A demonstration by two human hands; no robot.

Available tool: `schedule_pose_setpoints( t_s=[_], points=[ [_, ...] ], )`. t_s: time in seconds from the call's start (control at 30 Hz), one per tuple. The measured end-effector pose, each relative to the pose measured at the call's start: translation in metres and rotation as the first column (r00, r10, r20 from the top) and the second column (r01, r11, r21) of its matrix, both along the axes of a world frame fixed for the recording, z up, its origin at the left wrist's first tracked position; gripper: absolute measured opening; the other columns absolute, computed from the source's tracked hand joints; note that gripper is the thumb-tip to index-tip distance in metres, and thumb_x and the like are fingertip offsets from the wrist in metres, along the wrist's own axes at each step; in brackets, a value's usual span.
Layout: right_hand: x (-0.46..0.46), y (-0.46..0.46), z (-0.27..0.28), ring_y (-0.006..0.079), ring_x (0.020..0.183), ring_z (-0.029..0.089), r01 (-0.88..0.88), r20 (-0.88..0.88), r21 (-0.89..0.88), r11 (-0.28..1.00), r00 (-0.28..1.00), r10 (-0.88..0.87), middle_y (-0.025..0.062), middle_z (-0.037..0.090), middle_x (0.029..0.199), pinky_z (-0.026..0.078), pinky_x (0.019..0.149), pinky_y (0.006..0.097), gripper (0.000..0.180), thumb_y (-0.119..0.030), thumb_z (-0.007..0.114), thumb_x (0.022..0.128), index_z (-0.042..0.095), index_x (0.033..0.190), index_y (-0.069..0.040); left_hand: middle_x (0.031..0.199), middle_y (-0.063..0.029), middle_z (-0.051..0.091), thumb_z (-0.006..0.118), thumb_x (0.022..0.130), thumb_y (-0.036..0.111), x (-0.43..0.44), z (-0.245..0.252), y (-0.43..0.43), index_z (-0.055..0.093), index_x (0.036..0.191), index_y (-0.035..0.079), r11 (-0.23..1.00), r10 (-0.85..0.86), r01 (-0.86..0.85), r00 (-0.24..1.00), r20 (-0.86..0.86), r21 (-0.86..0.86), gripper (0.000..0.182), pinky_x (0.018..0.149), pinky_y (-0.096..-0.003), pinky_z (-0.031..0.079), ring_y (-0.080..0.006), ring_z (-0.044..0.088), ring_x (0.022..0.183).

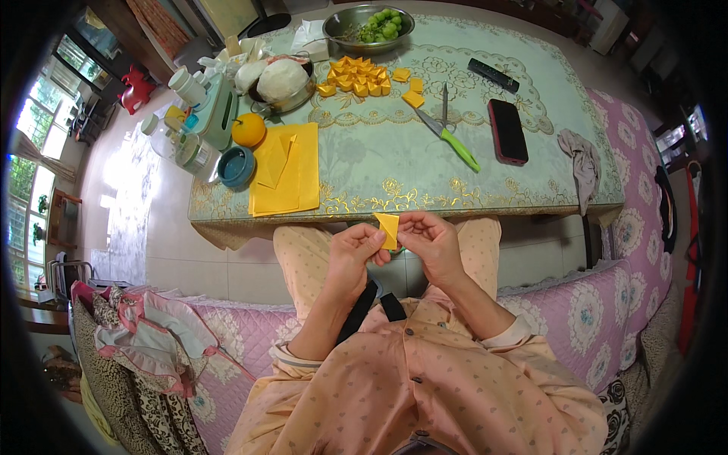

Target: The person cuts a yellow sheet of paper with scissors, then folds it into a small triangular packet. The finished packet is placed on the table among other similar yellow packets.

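Note:
Between my two hands, just in front of the table's near edge, is a small piece of folded yellow paper with a slanting crease. My left hand pinches its lower left side with thumb and fingers. On the other side, my right hand grips its right edge. A stack of yellow paper sheets lies at the table's near left, with a partly folded sheet on top. Further back stand several folded yellow paper shapes in a tight cluster. Flat folded yellow pieces lie to their right.
A green-handled knife and scissors lie mid-table. Right of them are a smartphone, a remote control and a crumpled cloth. An orange fruit, a blue-green bowl and plastic bottles crowd the left. Behind sits a metal bowl of grapes.

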State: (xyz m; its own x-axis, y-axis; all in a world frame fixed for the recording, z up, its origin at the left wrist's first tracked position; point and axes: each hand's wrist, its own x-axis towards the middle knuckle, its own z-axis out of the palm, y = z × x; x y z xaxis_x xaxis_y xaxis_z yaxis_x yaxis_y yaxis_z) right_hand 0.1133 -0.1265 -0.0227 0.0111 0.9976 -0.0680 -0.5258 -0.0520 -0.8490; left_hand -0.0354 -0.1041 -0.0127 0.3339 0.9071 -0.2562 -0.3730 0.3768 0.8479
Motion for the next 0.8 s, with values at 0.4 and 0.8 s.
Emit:
schedule_pose_setpoints(
  t_s=[0.4, 0.8],
  points=[
    [0.004, -0.001, 0.003, 0.0074, 0.061, 0.054, -0.087, 0.089, -0.069, 0.994, 0.992, 0.093, 0.0039, 0.059, 0.073, 0.044, 0.053, 0.0194, 0.013, -0.006, 0.062, 0.081, 0.059, 0.091, 0.001, 0.064, -0.0025, 0.059, 0.062, 0.083, 0.009, -0.001, 0.001, -0.003, 0.063, 0.080, -0.002, 0.978, 0.091, -0.034, 0.956, -0.279, 0.204, 0.012, 0.055, -0.0194, 0.041, -0.0063, 0.052, 0.059],
    [0.012, 0.002, 0.004, 0.0139, 0.044, 0.051, -0.369, -0.412, -0.122, 0.921, 0.863, 0.292, 0.0082, 0.056, 0.059, 0.041, 0.040, 0.0247, 0.011, -0.011, 0.053, 0.088, 0.054, 0.089, -0.001, 0.063, -0.0038, 0.057, 0.054, 0.089, 0.011, 0.002, 0.009, -0.001, 0.057, 0.094, -0.003, 0.998, 0.013, -0.012, 1.000, -0.013, 0.063, 0.015, 0.050, -0.0192, 0.040, -0.0085, 0.051, 0.054]
  ],
)
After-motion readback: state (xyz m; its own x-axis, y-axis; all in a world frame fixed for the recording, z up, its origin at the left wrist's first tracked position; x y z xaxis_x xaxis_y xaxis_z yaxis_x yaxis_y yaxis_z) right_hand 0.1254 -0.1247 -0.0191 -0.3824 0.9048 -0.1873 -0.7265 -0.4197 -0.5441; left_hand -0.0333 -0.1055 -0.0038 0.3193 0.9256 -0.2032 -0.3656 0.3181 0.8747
